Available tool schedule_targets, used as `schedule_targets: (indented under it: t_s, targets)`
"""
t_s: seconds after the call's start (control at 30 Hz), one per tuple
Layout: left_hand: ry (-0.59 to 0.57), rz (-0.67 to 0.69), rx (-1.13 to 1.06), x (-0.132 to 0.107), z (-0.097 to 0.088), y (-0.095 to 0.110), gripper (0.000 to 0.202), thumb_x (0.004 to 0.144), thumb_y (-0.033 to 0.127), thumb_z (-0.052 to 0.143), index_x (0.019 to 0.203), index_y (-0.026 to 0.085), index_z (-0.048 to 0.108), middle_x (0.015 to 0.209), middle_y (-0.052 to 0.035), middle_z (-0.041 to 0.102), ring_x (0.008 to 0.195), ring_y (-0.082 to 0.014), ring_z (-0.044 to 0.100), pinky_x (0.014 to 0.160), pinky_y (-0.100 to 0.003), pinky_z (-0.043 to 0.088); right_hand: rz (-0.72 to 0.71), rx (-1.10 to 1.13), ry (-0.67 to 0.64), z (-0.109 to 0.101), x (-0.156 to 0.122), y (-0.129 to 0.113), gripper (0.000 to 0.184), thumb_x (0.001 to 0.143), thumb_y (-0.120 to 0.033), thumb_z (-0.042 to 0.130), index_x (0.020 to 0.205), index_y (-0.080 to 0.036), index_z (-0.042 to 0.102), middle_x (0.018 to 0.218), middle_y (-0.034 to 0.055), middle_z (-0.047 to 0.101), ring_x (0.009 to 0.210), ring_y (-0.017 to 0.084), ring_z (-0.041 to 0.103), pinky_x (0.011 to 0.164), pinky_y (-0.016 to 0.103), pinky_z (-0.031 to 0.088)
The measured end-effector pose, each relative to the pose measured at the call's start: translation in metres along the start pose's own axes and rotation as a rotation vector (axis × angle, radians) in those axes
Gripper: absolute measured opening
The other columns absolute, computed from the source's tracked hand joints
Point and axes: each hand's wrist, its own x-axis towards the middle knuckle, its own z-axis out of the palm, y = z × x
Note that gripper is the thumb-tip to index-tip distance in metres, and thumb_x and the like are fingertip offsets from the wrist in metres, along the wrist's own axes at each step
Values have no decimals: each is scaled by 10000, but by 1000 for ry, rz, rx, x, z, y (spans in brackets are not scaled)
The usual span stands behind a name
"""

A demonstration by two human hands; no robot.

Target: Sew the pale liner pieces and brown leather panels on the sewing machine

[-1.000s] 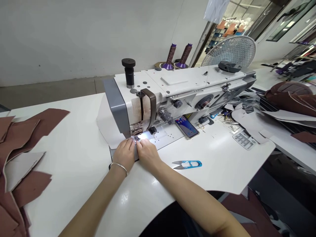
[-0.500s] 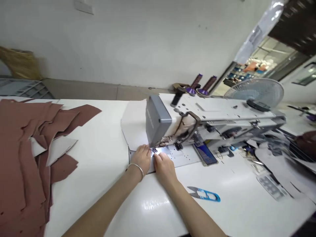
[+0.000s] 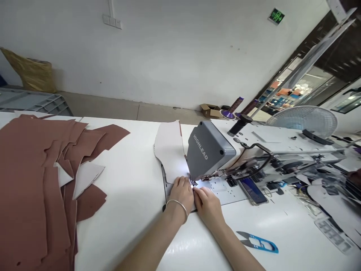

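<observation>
Both my hands rest side by side at the needle of a white and grey sewing machine (image 3: pixel 210 150). My left hand (image 3: pixel 182 192), with a silver bangle on its wrist, presses down on a pale grey cut piece (image 3: pixel 169 148) that lies under the machine head and runs away behind it. My right hand (image 3: pixel 208 205) pinches the near edge of the same piece just right of the lit needle area. The fingertips of both hands are bent down onto the material.
A pile of reddish-brown cut pieces (image 3: pixel 36 177) covers the left of the white table (image 3: pixel 132 195). Blue thread snips (image 3: pixel 259 241) lie near my right forearm. A phone (image 3: pixel 254 190), a fan (image 3: pixel 304 120) and thread cones (image 3: pixel 235 107) stand to the right.
The view has swung left and upward, so the machine and my hands sit further right in the picture. My hands have stayed together at the needle on the grey piece.
</observation>
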Motion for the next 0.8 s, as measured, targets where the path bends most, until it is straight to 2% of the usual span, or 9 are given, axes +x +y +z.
schedule_targets:
  t_s: [0.17, 0.3, 0.43, 0.53, 0.63, 0.7, 0.8]
  targets:
    - [-6, 0, 27, 0, 2, -1, 494, 653, 183, 640, 1127, 50, 602, 1281, -210, 516, 1198, -315, 408, 1062, -431, 252, 1, 43, 3, -1, 0, -2, 269, 933, -211, 376, 928, -174, 642, 729, 43, 590, 675, 154, 532, 596, 240, 373]
    - [30, -27, 3, 0, -1, -1, 406, 732, 154, 566, 1125, 60, 610, 1246, -196, 540, 1185, -299, 413, 1039, -429, 265, 6, 67, -6, -3, 1, -3, 281, 932, -214, 372, 908, -177, 650, 716, 39, 586, 661, 150, 535, 590, 238, 374]
    - [68, -179, -33, -1, -15, -1, 343, 808, 104, 434, 1088, 43, 624, 1101, -228, 579, 1032, -306, 500, 852, -460, 382, 22, 85, 2, -5, 2, -3, 284, 925, -201, 368, 893, -176, 649, 704, 34, 576, 655, 146, 529, 590, 234, 364]
    - [116, -296, 11, -2, -23, -3, 370, 813, 53, 355, 1065, 32, 625, 950, -213, 601, 903, -297, 533, 742, -448, 411, -12, 70, 28, -6, 2, -5, 279, 921, -195, 370, 879, -170, 644, 693, 32, 565, 651, 143, 518, 593, 235, 351]
    - [187, -317, 73, -2, -21, -7, 414, 818, 58, 340, 1159, 14, 570, 925, -203, 605, 887, -298, 543, 760, -454, 420, -64, 50, 42, -7, 0, -8, 269, 916, -188, 377, 854, -168, 638, 694, 29, 557, 658, 140, 503, 604, 234, 337]
    - [229, -304, 36, -2, -17, -13, 449, 813, 62, 344, 1223, -5, 513, 935, -206, 612, 908, -298, 554, 800, -456, 429, -82, 37, 30, -7, -1, -9, 253, 907, -175, 386, 840, -170, 631, 708, 29, 556, 678, 140, 496, 616, 234, 325]
    - [285, -319, -250, 2, -9, -27, 492, 766, 61, 395, 1249, 15, 480, 1012, -198, 625, 1019, -290, 553, 904, -446, 422, -70, 8, -14, -8, -1, -8, 227, 894, -165, 405, 809, -172, 616, 712, 23, 553, 684, 139, 481, 611, 235, 295]
